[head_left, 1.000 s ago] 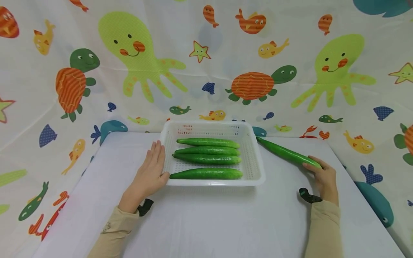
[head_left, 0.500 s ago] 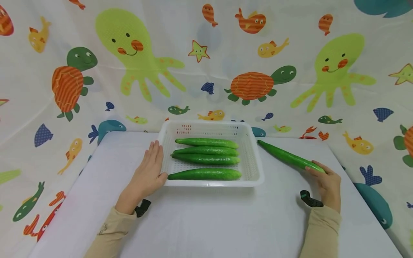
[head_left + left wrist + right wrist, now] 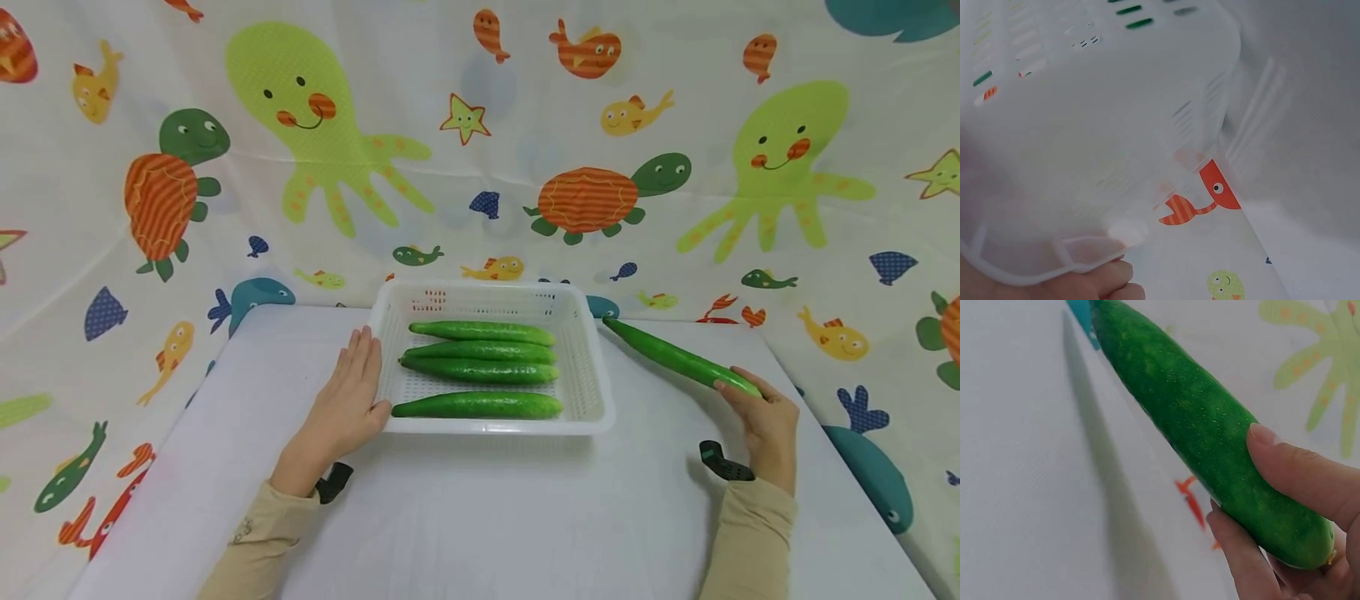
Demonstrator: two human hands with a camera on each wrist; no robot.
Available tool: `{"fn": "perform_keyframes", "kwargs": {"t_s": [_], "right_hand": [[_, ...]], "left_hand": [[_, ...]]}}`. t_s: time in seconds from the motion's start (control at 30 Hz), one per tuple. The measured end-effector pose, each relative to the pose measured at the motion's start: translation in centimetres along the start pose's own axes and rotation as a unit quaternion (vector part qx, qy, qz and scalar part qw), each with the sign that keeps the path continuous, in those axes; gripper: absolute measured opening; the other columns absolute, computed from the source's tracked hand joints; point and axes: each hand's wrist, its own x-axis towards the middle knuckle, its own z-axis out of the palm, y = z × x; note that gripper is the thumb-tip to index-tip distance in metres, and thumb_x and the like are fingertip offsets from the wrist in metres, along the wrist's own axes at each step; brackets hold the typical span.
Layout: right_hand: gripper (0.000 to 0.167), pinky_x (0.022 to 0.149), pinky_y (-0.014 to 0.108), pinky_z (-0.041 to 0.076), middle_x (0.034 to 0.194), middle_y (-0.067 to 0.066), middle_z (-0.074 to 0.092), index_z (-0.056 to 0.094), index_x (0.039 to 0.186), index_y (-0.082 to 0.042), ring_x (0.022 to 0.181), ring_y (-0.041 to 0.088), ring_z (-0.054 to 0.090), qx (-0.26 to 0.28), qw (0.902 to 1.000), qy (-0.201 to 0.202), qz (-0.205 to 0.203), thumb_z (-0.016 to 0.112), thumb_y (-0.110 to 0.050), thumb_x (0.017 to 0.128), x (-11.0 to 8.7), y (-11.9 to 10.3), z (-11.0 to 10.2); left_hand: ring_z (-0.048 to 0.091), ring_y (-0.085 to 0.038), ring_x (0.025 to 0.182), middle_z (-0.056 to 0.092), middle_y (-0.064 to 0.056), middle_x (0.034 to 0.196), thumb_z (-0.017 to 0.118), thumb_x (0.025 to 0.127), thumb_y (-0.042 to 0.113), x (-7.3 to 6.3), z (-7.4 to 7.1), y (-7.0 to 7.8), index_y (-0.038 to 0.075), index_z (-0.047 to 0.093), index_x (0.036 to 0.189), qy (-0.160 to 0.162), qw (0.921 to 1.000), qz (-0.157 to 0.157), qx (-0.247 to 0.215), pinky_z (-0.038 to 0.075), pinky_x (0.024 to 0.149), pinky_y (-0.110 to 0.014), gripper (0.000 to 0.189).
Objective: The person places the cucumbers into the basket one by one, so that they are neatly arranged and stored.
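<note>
In the head view, my right hand (image 3: 767,421) grips a long green cucumber (image 3: 675,357) by its near end, to the right of a white plastic basket (image 3: 495,427). The right wrist view shows the thumb on one side of this cucumber (image 3: 1185,406) and fingers on the other, with its shadow on the table. My left hand (image 3: 347,398) lies with straight fingers against the basket's left side. Several cucumbers (image 3: 480,371) lie side by side in the basket. In the left wrist view, the basket wall (image 3: 1097,156) hides most of the left hand (image 3: 1104,281).
A white-covered table (image 3: 480,517) bears the basket near its back edge. Behind it hangs a curtain (image 3: 465,200) printed with sea animals, which also runs along both sides. Each wrist wears a black camera mount, such as the one on the right wrist (image 3: 723,462).
My right hand has moved slightly to the right with the cucumber, whose far tip has shifted right too. The left hand keeps its place at the basket.
</note>
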Motion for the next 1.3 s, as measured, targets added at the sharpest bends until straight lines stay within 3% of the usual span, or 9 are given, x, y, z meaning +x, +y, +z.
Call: {"fn": "perform_keyframes", "kwargs": {"t_s": [0.13,0.33,0.43,0.7,0.8,1.0,1.3], "right_hand": [[0.061,0.077,0.014,0.053,0.126,-0.009,0.042,0.066,0.133,-0.016,0.109,0.01,0.044,-0.002,0.999,-0.016,-0.041,0.083,-0.002,0.076,-0.9,-1.4,0.5],[0.058,0.074,0.012,0.053,0.129,-0.006,0.043,0.069,0.128,-0.016,0.11,0.009,0.042,-0.019,0.9941,-0.015,-0.105,0.085,-0.005,0.074,-2.1,-4.4,2.6],[0.056,0.077,0.012,0.053,0.128,-0.004,0.045,0.07,0.127,-0.013,0.112,0.01,0.042,-0.004,0.989,-0.034,-0.144,0.084,-0.002,0.074,-3.0,-5.6,3.7],[0.045,0.083,0.019,0.054,0.125,0.009,0.055,0.069,0.122,0.003,0.11,0.02,0.051,0.058,0.9563,-0.142,-0.249,0.074,0.014,0.078,-5.7,-7.0,7.7],[0.044,0.084,0.021,0.055,0.122,0.012,0.06,0.068,0.12,0.007,0.109,0.023,0.053,0.066,0.9448,-0.169,-0.273,0.073,0.017,0.078,-6.7,-7.0,9.3],[0.043,0.086,0.022,0.054,0.118,0.013,0.067,0.067,0.121,0.008,0.111,0.026,0.052,0.032,0.9276,-0.22,-0.3,0.075,0.012,0.078,-8.6,-6.1,12.4],[0.043,0.083,0.024,0.055,0.115,0.006,0.069,0.068,0.121,0.005,0.099,0.019,0.064,-0.061,0.9135,-0.291,-0.278,0.078,0.006,0.079,-10.1,-1.7,17.1]], "left_hand": [[-0.006,-0.039,0.15,-0.006,-0.028,0.162,0.048,0.086,0.015,0.1,0.1,0.0,-0.016,0.008,0.151,0.001,1.0,0.001,0.0,0.007,0.12,-0.054,0.082],[-0.006,-0.04,0.15,-0.007,-0.027,0.162,0.047,0.087,0.015,0.1,0.1,-0.1,-0.016,0.008,0.151,0.003,1.0,0.002,-0.005,0.006,0.12,-0.054,0.081],[-0.006,-0.04,0.15,-0.007,-0.027,0.162,0.047,0.087,0.016,0.1,0.0,0.0,-0.016,0.009,0.151,0.003,1.0,0.003,-0.006,0.006,0.12,-0.054,0.081],[-0.006,-0.041,0.15,-0.007,-0.028,0.162,0.045,0.087,0.016,0.1,0.0,0.0,-0.017,0.009,0.151,0.001,1.0,0.004,-0.006,0.006,0.12,-0.054,0.081],[-0.005,-0.041,0.15,-0.006,-0.028,0.161,0.046,0.087,0.015,0.1,0.0,0.0,-0.017,0.009,0.151,0.003,1.0,0.005,-0.005,0.007,0.12,-0.054,0.081],[-0.005,-0.041,0.15,-0.007,-0.029,0.161,0.046,0.087,0.014,0.2,-0.1,0.2,-0.017,0.009,0.15,0.002,0.9999,0.007,-0.008,0.006,0.12,-0.054,0.08],[-0.004,-0.042,0.15,-0.004,-0.03,0.161,0.046,0.086,0.014,0.1,0.0,0.1,-0.018,0.01,0.15,0.004,0.9999,0.009,-0.01,0.006,0.12,-0.053,0.08]]}}
